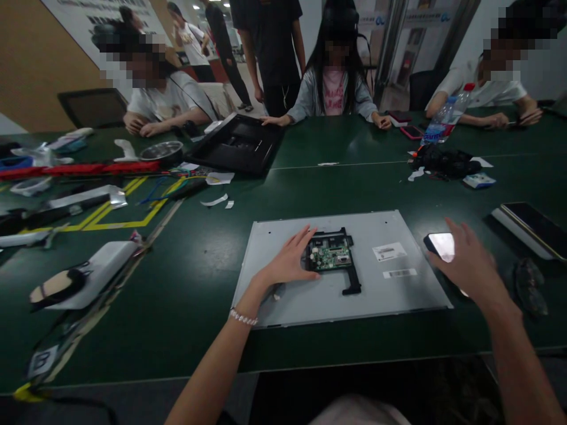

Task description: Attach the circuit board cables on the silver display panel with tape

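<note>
A flat grey metal panel (283,307) lies on the green table in front of me. On it rests a green circuit board (330,257) in a black bracket (353,280). My left hand (287,260) spans the left side of the board, fingers along the upper edge and thumb along the lower one. To the right of the panel, a phone with a brightly reflecting face (442,245) lies under my right hand (472,260). That hand's thumb and fingers are apart around the phone's far end. The palm hides part of the phone, so firm contact cannot be made out.
Dark glasses (530,286) and a black-topped box (534,227) lie at the right. A black monitor shell (239,141) is across the table, under another person's hand. Bottles (443,121) stand at the back right. Cables, tools and a white mouse-shaped object (88,274) fill the left.
</note>
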{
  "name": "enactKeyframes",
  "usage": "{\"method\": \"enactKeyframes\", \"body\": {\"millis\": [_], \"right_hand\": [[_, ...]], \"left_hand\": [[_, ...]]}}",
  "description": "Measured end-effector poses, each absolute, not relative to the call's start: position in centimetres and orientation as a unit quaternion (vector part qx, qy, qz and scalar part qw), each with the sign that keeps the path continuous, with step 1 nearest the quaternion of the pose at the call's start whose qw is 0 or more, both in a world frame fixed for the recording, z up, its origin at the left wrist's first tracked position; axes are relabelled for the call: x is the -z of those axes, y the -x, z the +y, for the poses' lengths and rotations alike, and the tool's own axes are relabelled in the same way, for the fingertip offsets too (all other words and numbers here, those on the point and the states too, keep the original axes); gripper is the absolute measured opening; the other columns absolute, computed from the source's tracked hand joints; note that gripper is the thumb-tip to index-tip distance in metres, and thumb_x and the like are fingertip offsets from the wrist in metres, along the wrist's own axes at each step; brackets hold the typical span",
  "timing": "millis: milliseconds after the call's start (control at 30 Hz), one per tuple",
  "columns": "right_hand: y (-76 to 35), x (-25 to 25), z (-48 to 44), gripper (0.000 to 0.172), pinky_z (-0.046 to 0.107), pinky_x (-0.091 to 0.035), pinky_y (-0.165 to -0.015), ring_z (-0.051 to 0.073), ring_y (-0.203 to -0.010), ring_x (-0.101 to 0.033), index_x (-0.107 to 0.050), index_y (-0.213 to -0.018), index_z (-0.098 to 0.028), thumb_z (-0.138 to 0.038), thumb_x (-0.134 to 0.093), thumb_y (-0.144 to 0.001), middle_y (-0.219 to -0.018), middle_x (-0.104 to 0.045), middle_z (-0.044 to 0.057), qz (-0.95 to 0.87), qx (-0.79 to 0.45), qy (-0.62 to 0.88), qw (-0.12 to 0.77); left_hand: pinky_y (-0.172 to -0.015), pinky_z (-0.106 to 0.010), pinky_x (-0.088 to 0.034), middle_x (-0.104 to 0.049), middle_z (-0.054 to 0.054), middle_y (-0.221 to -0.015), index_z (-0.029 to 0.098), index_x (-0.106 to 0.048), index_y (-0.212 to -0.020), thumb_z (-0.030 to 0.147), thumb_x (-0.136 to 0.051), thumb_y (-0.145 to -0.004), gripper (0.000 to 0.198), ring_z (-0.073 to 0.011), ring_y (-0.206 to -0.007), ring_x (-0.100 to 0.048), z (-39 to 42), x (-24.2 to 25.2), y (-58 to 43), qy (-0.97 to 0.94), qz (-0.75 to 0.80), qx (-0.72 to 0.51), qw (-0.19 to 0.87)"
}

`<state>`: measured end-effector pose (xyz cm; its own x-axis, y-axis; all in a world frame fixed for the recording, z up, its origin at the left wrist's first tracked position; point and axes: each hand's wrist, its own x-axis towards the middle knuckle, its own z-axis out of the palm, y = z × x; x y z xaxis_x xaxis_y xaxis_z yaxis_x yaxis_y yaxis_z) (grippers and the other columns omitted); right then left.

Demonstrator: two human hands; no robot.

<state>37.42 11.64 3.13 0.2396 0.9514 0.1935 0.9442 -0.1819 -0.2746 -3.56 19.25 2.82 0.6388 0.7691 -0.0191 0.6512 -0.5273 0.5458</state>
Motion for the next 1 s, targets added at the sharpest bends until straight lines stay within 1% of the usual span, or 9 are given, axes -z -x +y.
{"method": "enactKeyframes", "body": {"millis": [100,267,400,533,633,767,833,933,1000], "right_hand": [[-40.8,-1.3,10.5,0.096,0.074,-0.041,-0.085,0.055,-0.129,-0.039,-0.020,-0.153,-0.021,-0.070,-0.053,-0.077,-0.150,-0.029,0.030,-0.561,-0.020,0.818,0.126],[-40.5,0.2,10.2,0.093,0.068,-0.047,-0.084,0.053,-0.127,-0.044,-0.020,-0.153,-0.025,-0.070,-0.050,-0.078,-0.151,-0.029,0.025,-0.535,-0.062,0.836,0.106],[-39.7,-0.5,10.2,0.086,0.064,-0.051,-0.083,0.050,-0.125,-0.048,-0.018,-0.153,-0.027,-0.064,-0.046,-0.082,-0.149,-0.034,0.022,-0.537,-0.046,0.833,0.126],[-40.2,-1.1,11.1,0.088,0.063,-0.050,-0.084,0.049,-0.126,-0.047,-0.015,-0.154,-0.029,-0.062,-0.050,-0.081,-0.146,-0.038,0.021,-0.557,-0.021,0.814,0.162],[-40.8,-0.8,12.4,0.089,0.063,-0.049,-0.084,0.051,-0.125,-0.047,-0.017,-0.154,-0.028,-0.060,-0.054,-0.079,-0.147,-0.036,0.024,-0.547,-0.022,0.818,0.178],[-41.0,-0.2,13.4,0.088,0.063,-0.049,-0.081,0.054,-0.126,-0.045,-0.018,-0.154,-0.025,-0.060,-0.052,-0.081,-0.152,-0.026,0.026,-0.534,-0.016,0.826,0.183],[-40.3,-0.2,13.6,0.088,0.064,-0.048,-0.086,0.053,-0.130,-0.040,-0.017,-0.154,-0.024,-0.061,-0.052,-0.082,-0.154,-0.021,0.025,-0.539,-0.009,0.823,0.180],[-38.1,-0.9,14.1,0.085,0.065,-0.040,-0.100,0.048,-0.138,-0.031,-0.016,-0.154,-0.022,-0.057,-0.051,-0.084,-0.158,-0.016,0.021,-0.585,-0.016,0.788,0.189],[-35.8,-1.9,14.8,0.080,0.060,-0.036,-0.107,0.041,-0.142,-0.027,-0.015,-0.154,-0.022,-0.053,-0.048,-0.088,-0.159,-0.019,0.017,-0.650,-0.069,0.730,0.200]], "left_hand": [[-0.118,-0.051,-0.017,-0.007,-0.012,-0.162,0.023,-0.007,-0.156,0.056,-0.073,-0.068,0.114,-0.0355,-0.146,-0.014,19.2,-3.1,3.5,-0.865,0.412,-0.115,0.262],[-0.117,-0.054,-0.019,-0.010,-0.012,-0.161,0.025,-0.007,-0.156,0.055,-0.074,-0.066,0.116,-0.0375,-0.145,-0.017,19.3,-3.0,3.5,-0.864,0.412,-0.119,0.265],[-0.117,-0.053,-0.018,-0.010,-0.013,-0.161,0.023,-0.008,-0.156,0.057,-0.073,-0.067,0.116,-0.0368,-0.145,-0.017,19.4,-2.7,3.6,-0.866,0.410,-0.117,0.262],[-0.117,-0.051,-0.019,-0.009,-0.012,-0.161,0.023,-0.011,-0.156,0.057,-0.072,-0.067,0.113,-0.0362,-0.145,-0.017,19.3,-2.5,3.7,-0.867,0.408,-0.117,0.261],[-0.117,-0.051,-0.019,-0.010,-0.011,-0.161,0.024,-0.011,-0.156,0.057,-0.073,-0.068,0.112,-0.0357,-0.145,-0.016,19.1,-2.6,3.7,-0.863,0.414,-0.116,0.266],[-0.117,-0.052,-0.020,-0.011,-0.010,-0.161,0.026,-0.011,-0.156,0.056,-0.074,-0.067,0.113,-0.0362,-0.145,-0.017,18.9,-3.0,3.8,-0.859,0.418,-0.118,0.271],[-0.117,-0.051,-0.020,-0.010,-0.011,-0.161,0.026,-0.012,-0.156,0.056,-0.074,-0.068,0.112,-0.0363,-0.145,-0.018,18.9,-3.2,3.7,-0.860,0.416,-0.118,0.272],[-0.117,-0.051,-0.020,-0.010,-0.011,-0.161,0.025,-0.013,-0.156,0.055,-0.074,-0.068,0.111,-0.0360,-0.145,-0.018,18.9,-3.2,3.7,-0.861,0.415,-0.119,0.269],[-0.117,-0.051,-0.020,-0.011,-0.011,-0.161,0.025,-0.012,-0.156,0.055,-0.074,-0.068,0.111,-0.0362,-0.145,-0.018,18.8,-3.1,3.7,-0.861,0.418,-0.121,0.265]]}}
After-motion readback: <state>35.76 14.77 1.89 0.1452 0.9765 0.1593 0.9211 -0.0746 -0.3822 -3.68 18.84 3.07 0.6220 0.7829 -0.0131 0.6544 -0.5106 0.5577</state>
